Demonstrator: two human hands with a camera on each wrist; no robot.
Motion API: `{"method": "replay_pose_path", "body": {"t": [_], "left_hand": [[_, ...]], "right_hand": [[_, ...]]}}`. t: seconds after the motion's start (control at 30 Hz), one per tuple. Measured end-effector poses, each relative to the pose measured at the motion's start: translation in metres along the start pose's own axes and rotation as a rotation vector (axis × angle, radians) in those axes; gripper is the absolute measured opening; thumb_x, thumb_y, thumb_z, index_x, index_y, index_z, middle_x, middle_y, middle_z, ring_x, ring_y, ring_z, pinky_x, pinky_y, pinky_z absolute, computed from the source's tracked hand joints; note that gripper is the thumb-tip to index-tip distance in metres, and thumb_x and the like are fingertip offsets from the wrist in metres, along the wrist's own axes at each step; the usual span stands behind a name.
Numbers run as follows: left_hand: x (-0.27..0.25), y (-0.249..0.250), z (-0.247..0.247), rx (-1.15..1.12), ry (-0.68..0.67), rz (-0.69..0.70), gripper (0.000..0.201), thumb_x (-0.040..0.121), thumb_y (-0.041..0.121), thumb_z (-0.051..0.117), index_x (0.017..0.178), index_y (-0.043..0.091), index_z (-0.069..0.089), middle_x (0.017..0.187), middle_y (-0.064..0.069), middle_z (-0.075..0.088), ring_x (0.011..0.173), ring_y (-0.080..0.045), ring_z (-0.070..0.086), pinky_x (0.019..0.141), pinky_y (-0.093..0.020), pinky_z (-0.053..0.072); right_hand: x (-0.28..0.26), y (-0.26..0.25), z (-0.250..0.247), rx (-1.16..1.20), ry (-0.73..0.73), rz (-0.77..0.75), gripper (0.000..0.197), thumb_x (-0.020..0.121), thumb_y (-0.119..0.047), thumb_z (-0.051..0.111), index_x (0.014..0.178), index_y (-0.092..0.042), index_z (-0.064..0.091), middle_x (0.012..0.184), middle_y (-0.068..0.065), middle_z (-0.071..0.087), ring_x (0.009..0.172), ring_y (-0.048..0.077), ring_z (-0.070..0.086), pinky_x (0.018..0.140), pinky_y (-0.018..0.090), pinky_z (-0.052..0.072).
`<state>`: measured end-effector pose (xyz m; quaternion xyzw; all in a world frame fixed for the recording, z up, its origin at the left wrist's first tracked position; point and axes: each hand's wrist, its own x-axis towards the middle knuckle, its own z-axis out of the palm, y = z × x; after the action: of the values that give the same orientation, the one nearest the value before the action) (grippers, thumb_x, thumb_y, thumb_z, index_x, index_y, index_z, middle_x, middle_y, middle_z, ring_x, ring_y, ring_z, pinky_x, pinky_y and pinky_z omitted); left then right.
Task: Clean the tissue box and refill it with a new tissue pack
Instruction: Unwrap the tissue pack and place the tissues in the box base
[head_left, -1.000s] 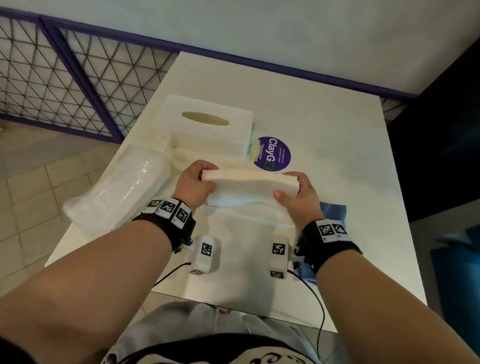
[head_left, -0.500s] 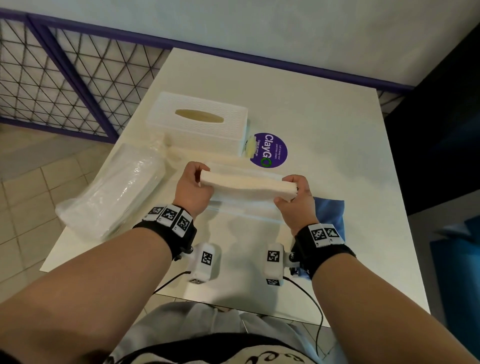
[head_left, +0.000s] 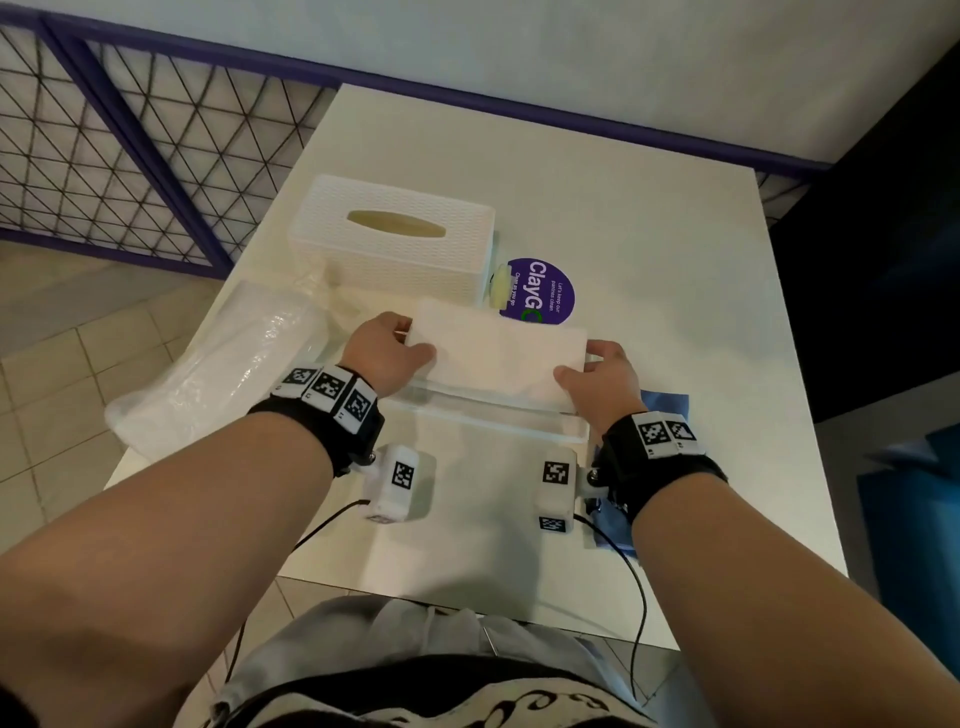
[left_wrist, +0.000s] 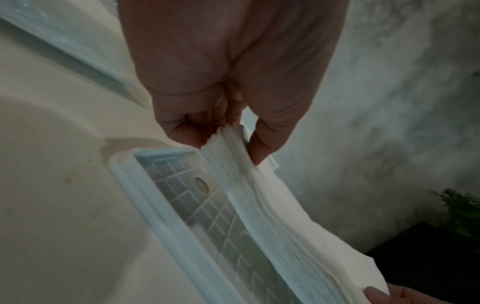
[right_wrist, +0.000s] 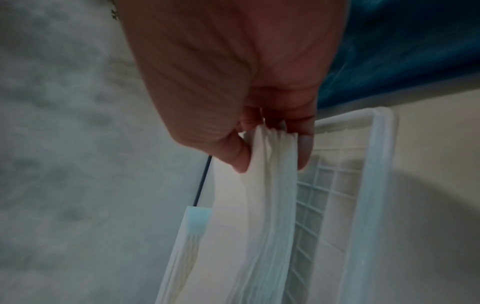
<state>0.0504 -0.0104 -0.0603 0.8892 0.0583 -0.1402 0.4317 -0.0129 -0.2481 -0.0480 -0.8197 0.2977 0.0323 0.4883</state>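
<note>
- White tissues, a bare stack (head_left: 496, 358), are held by both ends just above the tray-like base (head_left: 498, 415) of the tissue box, on the near part of the table (head_left: 649, 218).
- The left hand (head_left: 382, 353) pinches one end between thumb and curled fingers (left_wrist: 182, 131); the right hand (head_left: 597, 376) pinches the other end the same way.
- The base shows a grid bottom (left_wrist: 207, 205) beside the stack.
- The woven white cover (head_left: 395, 234) stands behind, slot upward.
- A plastic wrapper (head_left: 218, 364) lies to the left, a blue cloth (head_left: 667, 410) under the right wrist, and a purple sticker (head_left: 545, 291) sits beside the cover.
</note>
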Motion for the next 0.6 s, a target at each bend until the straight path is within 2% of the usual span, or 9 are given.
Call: {"method": "replay_pose_path", "body": {"t": [0.1,0.2,0.27,0.33,0.4,0.5,0.57,0.6], "left_hand": [[0.001,-0.007,0.005,0.091,-0.025,-0.013,0.045,0.082,0.027,0.068,0.122,0.008,0.057,0.111,-0.009,0.066,0.101,-0.027,0.061,0.089,-0.036,0.051],[-0.003,-0.011,0.007,0.168,-0.036,0.014,0.048,0.085,0.029,0.067,0.126,0.008,0.053,0.113,-0.006,0.065,0.104,-0.025,0.06,0.087,-0.029,0.045],[-0.008,-0.01,0.006,0.211,-0.024,0.05,0.056,0.086,0.03,0.066,0.133,0.008,0.047,0.118,-0.005,0.062,0.108,-0.024,0.058,0.089,-0.028,0.042],[-0.015,-0.005,0.001,0.224,0.013,0.126,0.055,0.087,0.027,0.065,0.135,0.008,0.045,0.122,-0.006,0.058,0.11,-0.021,0.057,0.091,-0.027,0.042],[-0.028,0.003,-0.01,0.213,0.092,0.29,0.047,0.088,0.02,0.063,0.132,0.01,0.05,0.12,-0.007,0.057,0.105,-0.017,0.058,0.088,-0.024,0.042],[-0.05,0.016,-0.049,0.191,0.341,0.493,0.037,0.088,0.012,0.059,0.125,0.011,0.055,0.113,-0.006,0.057,0.091,-0.008,0.053,0.081,-0.021,0.041],[-0.053,0.012,-0.082,0.219,0.51,0.449,0.037,0.089,0.013,0.054,0.125,0.012,0.053,0.113,-0.004,0.054,0.093,-0.011,0.052,0.083,-0.024,0.042],[-0.05,0.005,-0.096,0.26,0.57,0.368,0.038,0.089,0.015,0.052,0.127,0.012,0.05,0.116,-0.006,0.053,0.098,-0.017,0.053,0.087,-0.031,0.044]], "right_hand": [[0.0,0.01,0.002,-0.05,-0.006,0.049,0.054,0.081,-0.019,0.067,0.13,-0.013,0.045,0.096,0.005,0.061,0.1,0.027,0.064,0.092,0.042,0.053],[-0.001,0.013,0.001,-0.143,-0.041,0.054,0.055,0.082,-0.027,0.068,0.13,-0.014,0.044,0.104,0.005,0.06,0.105,0.027,0.061,0.095,0.042,0.051],[-0.001,0.012,0.0,-0.2,-0.041,0.056,0.052,0.084,-0.032,0.065,0.129,-0.012,0.046,0.113,0.006,0.064,0.106,0.027,0.061,0.094,0.037,0.05],[-0.002,0.007,-0.002,-0.242,-0.012,0.059,0.046,0.088,-0.031,0.059,0.128,-0.012,0.048,0.114,0.008,0.068,0.102,0.026,0.062,0.085,0.026,0.046],[-0.006,-0.003,-0.001,-0.274,0.017,0.03,0.041,0.091,-0.027,0.055,0.128,-0.012,0.048,0.115,0.009,0.067,0.1,0.024,0.061,0.081,0.025,0.042],[-0.011,-0.032,0.008,-0.261,0.024,-0.104,0.037,0.09,-0.022,0.055,0.126,-0.013,0.052,0.119,0.006,0.064,0.108,0.022,0.059,0.085,0.025,0.041],[-0.013,-0.056,0.023,-0.25,-0.026,-0.191,0.035,0.09,-0.021,0.055,0.124,-0.013,0.054,0.12,0.005,0.064,0.11,0.02,0.059,0.084,0.022,0.039],[-0.014,-0.068,0.033,-0.244,-0.064,-0.235,0.034,0.09,-0.02,0.055,0.123,-0.013,0.055,0.12,0.005,0.064,0.11,0.019,0.059,0.083,0.02,0.038]]}}
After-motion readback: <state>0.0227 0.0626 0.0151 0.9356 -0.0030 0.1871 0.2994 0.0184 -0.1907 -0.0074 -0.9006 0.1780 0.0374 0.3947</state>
